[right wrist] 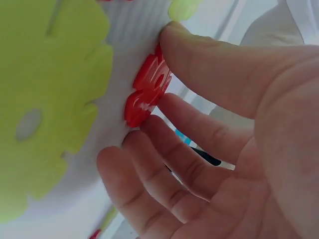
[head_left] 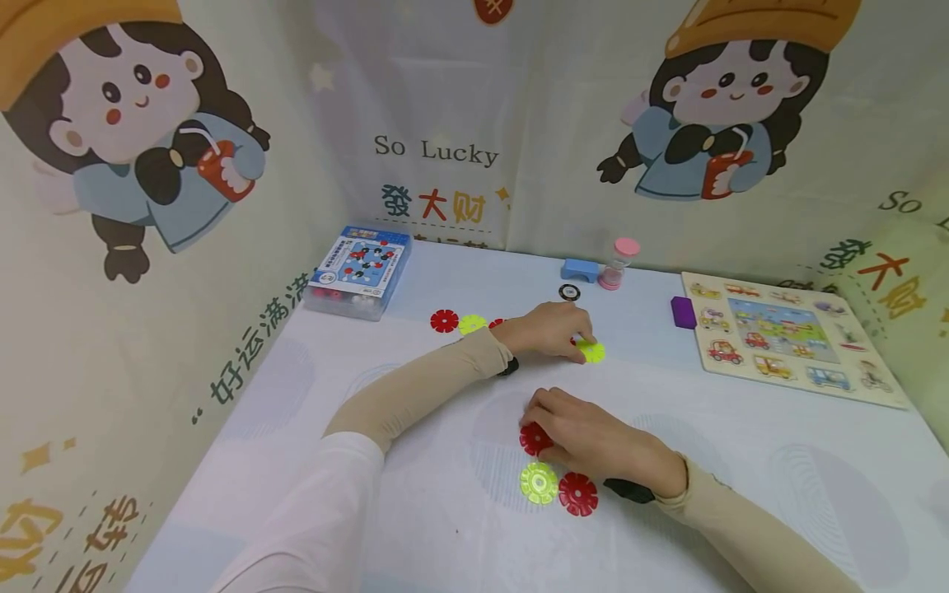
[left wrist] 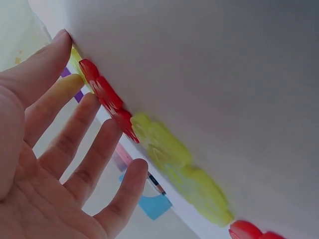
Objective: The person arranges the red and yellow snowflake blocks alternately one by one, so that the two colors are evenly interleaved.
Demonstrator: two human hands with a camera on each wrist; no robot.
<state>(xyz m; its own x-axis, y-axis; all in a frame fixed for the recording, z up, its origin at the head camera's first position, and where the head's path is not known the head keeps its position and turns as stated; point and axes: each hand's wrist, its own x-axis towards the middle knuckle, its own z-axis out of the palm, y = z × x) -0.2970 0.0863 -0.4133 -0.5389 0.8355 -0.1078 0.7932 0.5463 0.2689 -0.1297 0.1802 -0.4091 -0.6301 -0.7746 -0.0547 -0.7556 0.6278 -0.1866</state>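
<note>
On the table (head_left: 423, 527), my left hand (head_left: 547, 329) pinches the far yellow disc (head_left: 594, 353) and my right hand (head_left: 589, 432) a near red disc (head_left: 535, 441), both likely light, stiff and slippery, so best held by the rim.

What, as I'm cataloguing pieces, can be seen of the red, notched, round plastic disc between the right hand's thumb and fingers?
The red, notched, round disc looks like glossy plastic, its rim slit into petal-like lobes round a small central hole. It appears to lie flat on the white patterned tabletop, just beyond a yellow-green, notched, round plastic disc. Thumb and fingers of the right hand curl about its edge, hiding part of it.
</note>
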